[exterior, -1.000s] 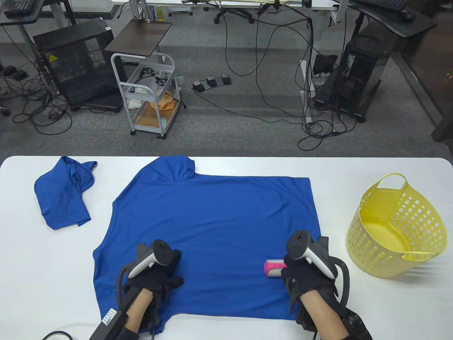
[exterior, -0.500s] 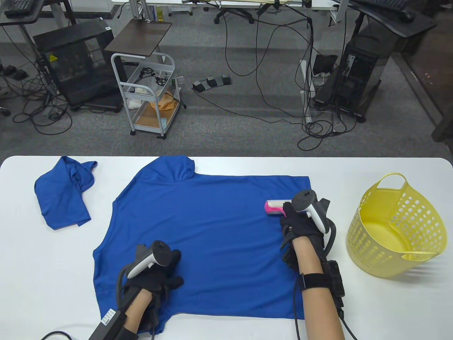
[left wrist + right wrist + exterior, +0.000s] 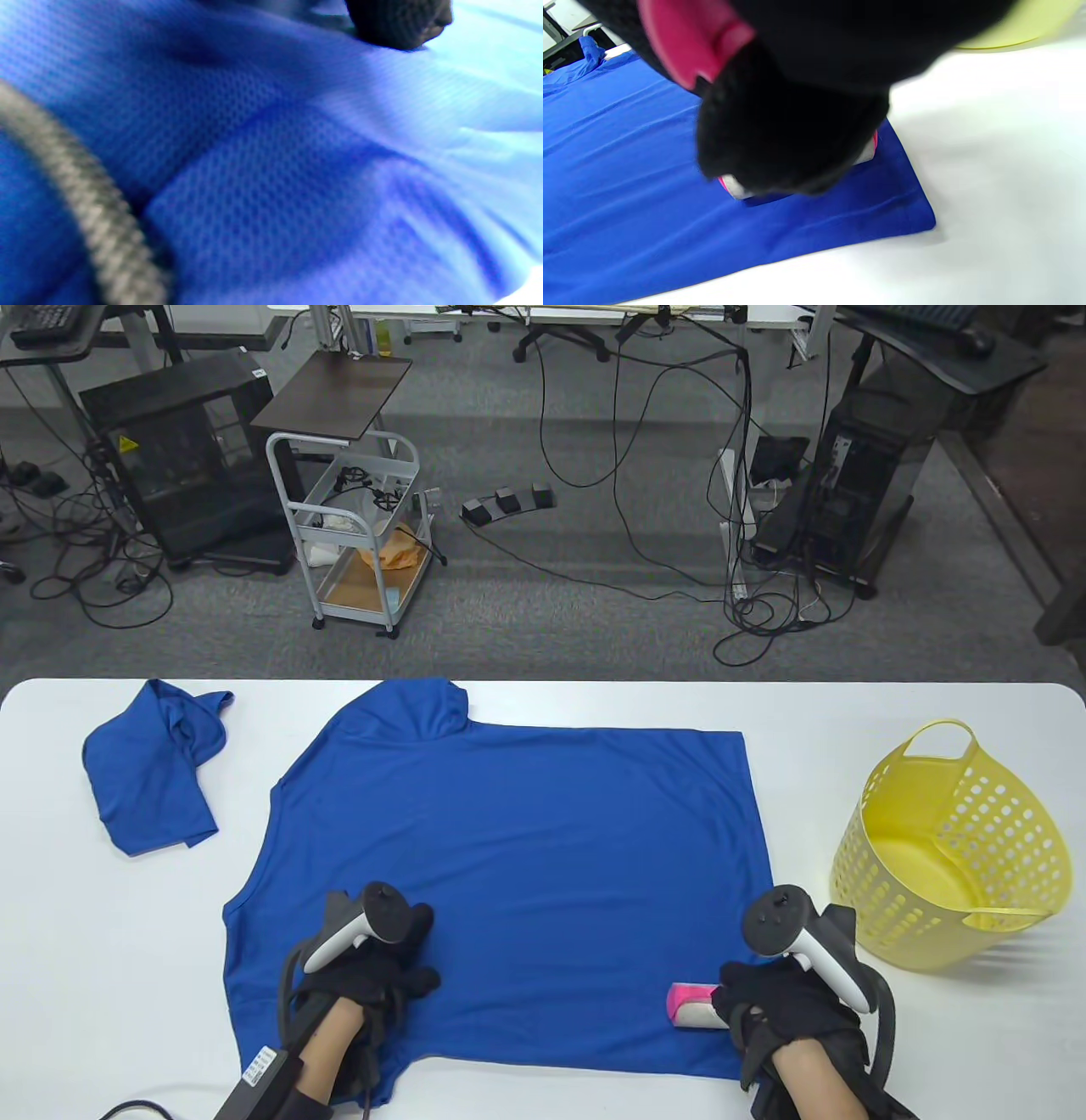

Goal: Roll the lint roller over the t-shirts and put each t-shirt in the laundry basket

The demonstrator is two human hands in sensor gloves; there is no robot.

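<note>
The pink lint roller (image 3: 691, 1004) lies with its long axis left-right, head pointing left, on the near right corner of the spread blue t-shirt (image 3: 509, 857). The right hand (image 3: 785, 1005) grasps its handle. The left hand (image 3: 373, 963) presses the shirt, fingers relaxed. No writing is legible.

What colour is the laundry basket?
Yellow; the basket shows best in the table view.

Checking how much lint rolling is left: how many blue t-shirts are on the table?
2: one t-shirt spread flat mid-table, under both hands; one crumpled t-shirt at the table's far left. The yellow laundry basket looks empty.
</note>
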